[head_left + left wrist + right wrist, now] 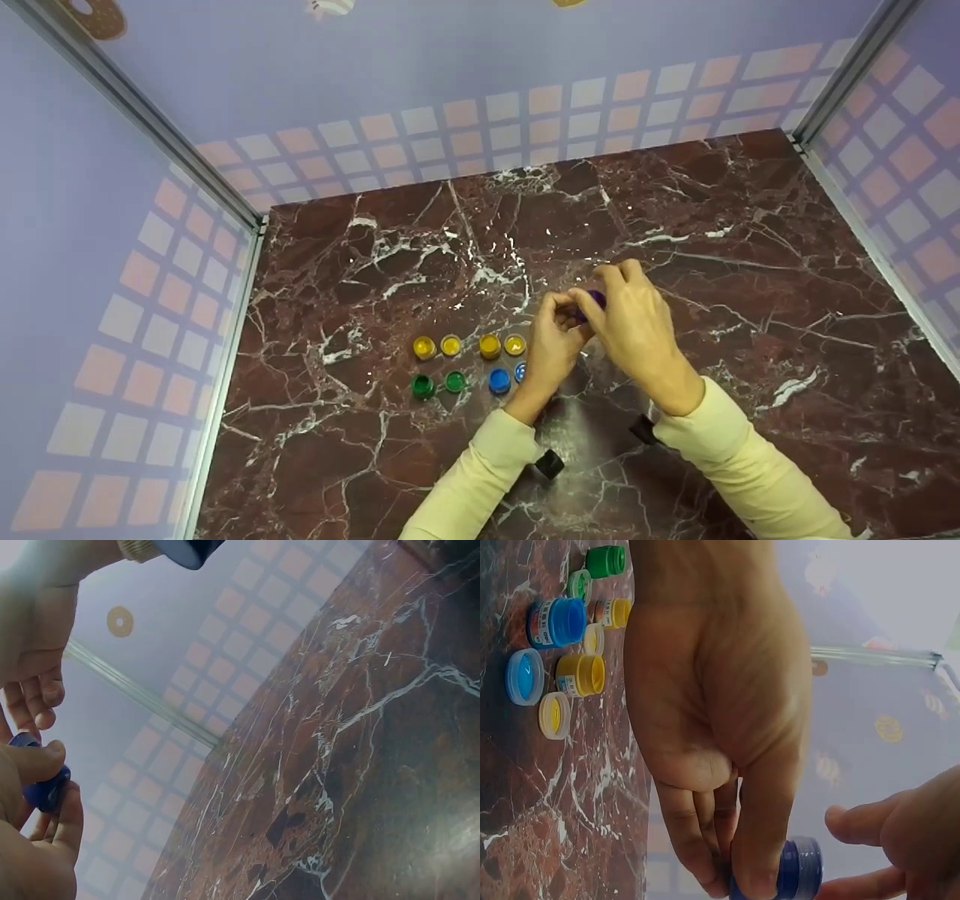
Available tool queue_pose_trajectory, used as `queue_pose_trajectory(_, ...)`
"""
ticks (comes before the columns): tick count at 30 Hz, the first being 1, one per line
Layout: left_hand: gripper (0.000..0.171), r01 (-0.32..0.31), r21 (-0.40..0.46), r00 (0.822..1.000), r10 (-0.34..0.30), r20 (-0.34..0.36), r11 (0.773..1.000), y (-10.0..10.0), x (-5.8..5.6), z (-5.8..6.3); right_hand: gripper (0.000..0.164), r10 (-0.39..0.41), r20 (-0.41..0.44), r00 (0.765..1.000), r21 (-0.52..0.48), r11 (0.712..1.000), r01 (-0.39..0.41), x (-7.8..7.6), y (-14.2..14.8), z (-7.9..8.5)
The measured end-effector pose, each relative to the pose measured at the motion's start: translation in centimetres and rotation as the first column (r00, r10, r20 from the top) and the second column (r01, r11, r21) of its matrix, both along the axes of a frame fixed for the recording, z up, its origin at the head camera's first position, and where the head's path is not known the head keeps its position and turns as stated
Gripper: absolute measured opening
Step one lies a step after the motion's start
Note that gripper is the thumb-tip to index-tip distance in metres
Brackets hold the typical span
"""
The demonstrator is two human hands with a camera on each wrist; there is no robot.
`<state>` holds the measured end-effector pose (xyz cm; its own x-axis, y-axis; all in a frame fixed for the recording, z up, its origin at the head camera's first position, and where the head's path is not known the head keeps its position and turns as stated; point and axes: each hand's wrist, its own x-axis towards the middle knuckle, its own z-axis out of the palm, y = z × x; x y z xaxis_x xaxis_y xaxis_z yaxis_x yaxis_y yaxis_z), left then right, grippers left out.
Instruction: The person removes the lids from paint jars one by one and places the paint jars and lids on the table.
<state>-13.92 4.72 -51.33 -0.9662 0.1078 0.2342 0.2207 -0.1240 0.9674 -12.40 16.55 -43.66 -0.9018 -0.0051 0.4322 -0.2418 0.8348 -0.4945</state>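
Observation:
A small dark purple-blue paint jar (802, 870) with a ribbed lid is up off the table between my hands. My left hand (553, 349) pinches it between thumb and fingers, clearest in the left wrist view, where the jar (46, 793) shows behind the thumb. Close beside it is my right hand (643, 330), its thumb and index finger extended. In the right wrist view that thumb stands apart from the jar, while the index finger is near the lid; whether it touches cannot be told. In the head view the hands mostly cover the jar.
Left of my hands on the marbled table (712, 450) stand opened paint jars: yellow (424, 347), another yellow (489, 346), green (422, 386) and blue (499, 380). Each has its lid beside it; my left hand partly hides the blue lid (520, 372). Patterned walls enclose the table.

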Motion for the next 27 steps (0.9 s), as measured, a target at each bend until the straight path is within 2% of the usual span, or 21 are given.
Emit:
queue_pose_trajectory(8, 0.033, -0.104, -0.13, 0.99, 0.091, -0.105, 0.986, 0.37, 0.15, -0.35, 0.042, -0.013, 0.015, 1.0, 0.061, 0.998, 0.012, 0.15, -0.22, -0.35)
queue_pose_trajectory(17, 0.037, -0.191, -0.184, 0.962, 0.146, -0.231, 0.964, 0.49, 0.12, -0.16, 0.033, 0.01, -0.003, 1.0, 0.077, 0.997, -0.01, 0.21, -0.43, -0.67)
queue_pose_trajectory(23, 0.037, -0.16, -0.174, 0.971, 0.123, -0.206, 0.972, 0.44, 0.09, -0.39, 0.028, 0.05, 0.002, 0.999, 0.054, 0.997, -0.05, 0.23, -0.35, -0.64)
queue_pose_trajectory(27, 0.039, -0.111, -0.133, 0.981, 0.087, -0.174, 0.985, 0.29, 0.06, -0.49, 0.029, 0.091, 0.035, 0.995, 0.047, 0.995, -0.092, 0.24, -0.07, -0.43)
